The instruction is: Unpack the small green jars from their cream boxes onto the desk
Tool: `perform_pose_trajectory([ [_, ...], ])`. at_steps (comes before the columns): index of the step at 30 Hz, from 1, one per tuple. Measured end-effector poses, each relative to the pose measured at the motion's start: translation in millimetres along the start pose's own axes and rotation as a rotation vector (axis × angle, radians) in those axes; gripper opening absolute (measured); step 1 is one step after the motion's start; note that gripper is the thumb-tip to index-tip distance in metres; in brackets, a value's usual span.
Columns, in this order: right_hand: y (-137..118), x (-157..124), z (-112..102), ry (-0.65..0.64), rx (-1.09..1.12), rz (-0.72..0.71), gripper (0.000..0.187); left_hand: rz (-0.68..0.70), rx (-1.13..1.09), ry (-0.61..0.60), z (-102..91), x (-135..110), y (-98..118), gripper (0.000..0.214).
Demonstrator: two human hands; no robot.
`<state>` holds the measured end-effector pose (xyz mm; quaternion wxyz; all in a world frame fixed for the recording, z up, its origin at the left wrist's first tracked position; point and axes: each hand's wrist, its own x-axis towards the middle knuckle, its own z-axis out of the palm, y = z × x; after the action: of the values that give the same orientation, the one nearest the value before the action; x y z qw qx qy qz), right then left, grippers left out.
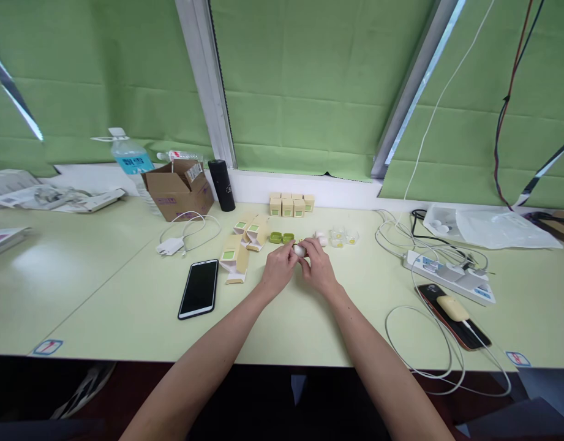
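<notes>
A small white rounded piece is pinched between the fingertips of both hands, a little above the table. My left hand closes on it from the left, and my right hand from the right. Just beyond them sit two small green square trays. Pale pinkish-white rounded pieces lie behind my right hand, partly hidden by it. Beside those are several clear plastic cups with yellow spots. Opened small cardboard boxes lie to the left of my left hand.
Several closed little boxes stand at the back. A phone, white charger, brown carton, black bottle and large water bottle are leftward. Rightward are a power strip, loose cables and another phone.
</notes>
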<state>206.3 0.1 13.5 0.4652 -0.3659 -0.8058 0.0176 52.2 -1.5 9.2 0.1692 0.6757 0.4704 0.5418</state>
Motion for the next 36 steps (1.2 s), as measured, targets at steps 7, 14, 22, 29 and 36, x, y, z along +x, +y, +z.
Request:
perform_pose_trajectory([
  [7,3,-2,0,-0.035,0.020,0.029,0.034,-0.036,-0.018,0.017,-0.8,1,6,0.027],
  [14,-3,-3,-3,-0.054,-0.144,0.056,0.041,-0.057,-0.080,0.017,-5.5,1,12,0.028],
  [22,-5,-3,0,-0.042,-0.134,0.050,0.036,-0.052,0.001,-0.006,-5.8,2,11,0.028],
  [29,-1,-3,2,-0.029,-0.030,0.082,0.032,-0.122,-0.094,-0.024,-5.3,4,12,0.027],
  [36,4,-3,0,0.003,0.237,0.166,0.028,-0.123,-0.347,-0.203,-9.3,4,8,0.050],
])
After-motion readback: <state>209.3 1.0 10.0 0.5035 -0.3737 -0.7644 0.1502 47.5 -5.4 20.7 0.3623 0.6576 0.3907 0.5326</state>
